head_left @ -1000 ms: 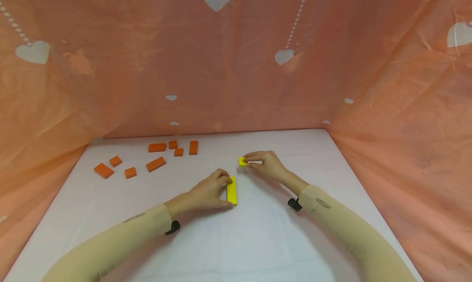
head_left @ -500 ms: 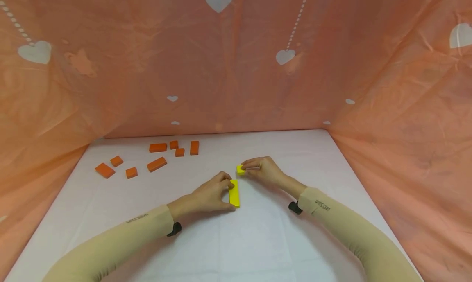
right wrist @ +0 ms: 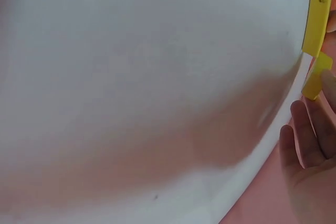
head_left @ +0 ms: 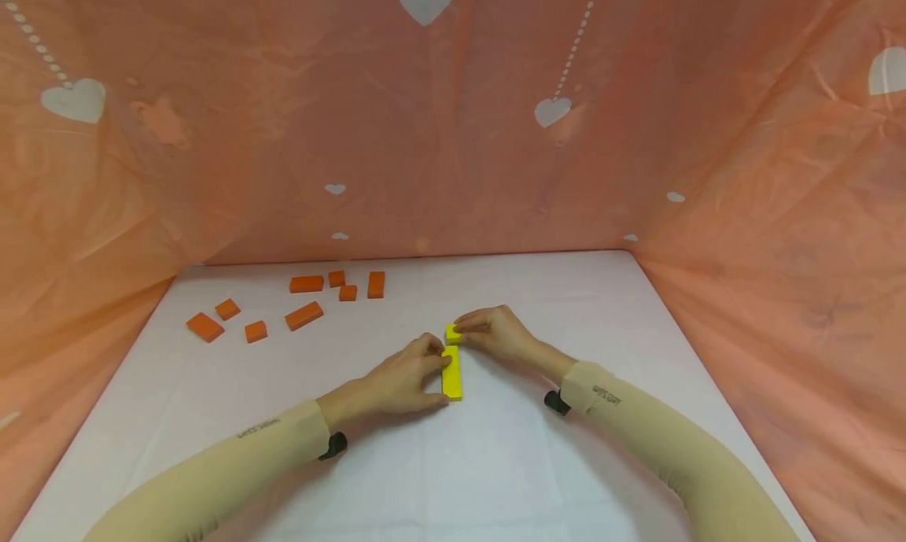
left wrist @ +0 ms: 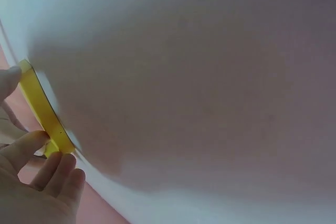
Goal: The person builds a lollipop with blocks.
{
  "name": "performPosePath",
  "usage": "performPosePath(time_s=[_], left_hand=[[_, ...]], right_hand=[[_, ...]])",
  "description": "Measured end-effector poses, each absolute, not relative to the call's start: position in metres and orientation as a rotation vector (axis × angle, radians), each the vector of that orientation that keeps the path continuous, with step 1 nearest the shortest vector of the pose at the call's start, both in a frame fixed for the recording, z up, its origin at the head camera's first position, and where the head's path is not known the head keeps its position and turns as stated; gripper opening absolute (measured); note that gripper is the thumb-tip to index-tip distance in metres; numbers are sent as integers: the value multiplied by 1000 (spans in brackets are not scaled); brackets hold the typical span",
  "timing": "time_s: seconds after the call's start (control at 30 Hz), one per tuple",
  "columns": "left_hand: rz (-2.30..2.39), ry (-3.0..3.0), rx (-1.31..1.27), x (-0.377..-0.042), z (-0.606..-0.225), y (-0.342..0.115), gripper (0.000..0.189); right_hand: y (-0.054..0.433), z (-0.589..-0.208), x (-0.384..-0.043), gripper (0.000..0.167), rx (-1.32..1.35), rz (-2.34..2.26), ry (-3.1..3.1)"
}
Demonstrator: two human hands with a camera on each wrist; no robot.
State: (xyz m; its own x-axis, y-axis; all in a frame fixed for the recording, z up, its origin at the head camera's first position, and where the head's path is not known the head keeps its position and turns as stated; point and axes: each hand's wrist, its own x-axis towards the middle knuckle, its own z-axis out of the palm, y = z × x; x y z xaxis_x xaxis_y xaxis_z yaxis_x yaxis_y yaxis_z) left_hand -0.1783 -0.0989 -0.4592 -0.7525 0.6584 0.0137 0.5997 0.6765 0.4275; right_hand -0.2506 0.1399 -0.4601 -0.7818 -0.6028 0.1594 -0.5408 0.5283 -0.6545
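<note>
A long yellow block [head_left: 451,378] lies lengthwise on the white table. My left hand [head_left: 399,381] grips it from the left, thumb at the near end and fingers at the far end; in the left wrist view the same yellow block [left wrist: 41,103] shows between thumb and fingertips. Just past its far end is a small yellow block [head_left: 451,334], pinched between thumb and fingers of my right hand [head_left: 499,333]. The right wrist view shows the small block [right wrist: 316,77] close beside the end of the long one, part of it covered by a finger.
Several orange blocks lie at the back left of the white table [head_left: 510,463], among them a long orange block [head_left: 304,316], a small orange block [head_left: 256,332] and an upright-lying orange block [head_left: 376,285]. Pink curtain [head_left: 453,156] with white hearts surrounds the back and sides.
My right hand has brought the small yellow block toward me and to the left, up to the long block's far end. My left hand and the long block have shifted slightly right and nearer.
</note>
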Motion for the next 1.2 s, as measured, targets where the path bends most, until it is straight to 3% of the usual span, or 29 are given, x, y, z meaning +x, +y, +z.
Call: performPosePath(time_s=[1.2], left_hand=[[569,2816,1047,-176,-460,-98,58]], right_hand=[[131,-465,-251,22,-1130,-960,2687]])
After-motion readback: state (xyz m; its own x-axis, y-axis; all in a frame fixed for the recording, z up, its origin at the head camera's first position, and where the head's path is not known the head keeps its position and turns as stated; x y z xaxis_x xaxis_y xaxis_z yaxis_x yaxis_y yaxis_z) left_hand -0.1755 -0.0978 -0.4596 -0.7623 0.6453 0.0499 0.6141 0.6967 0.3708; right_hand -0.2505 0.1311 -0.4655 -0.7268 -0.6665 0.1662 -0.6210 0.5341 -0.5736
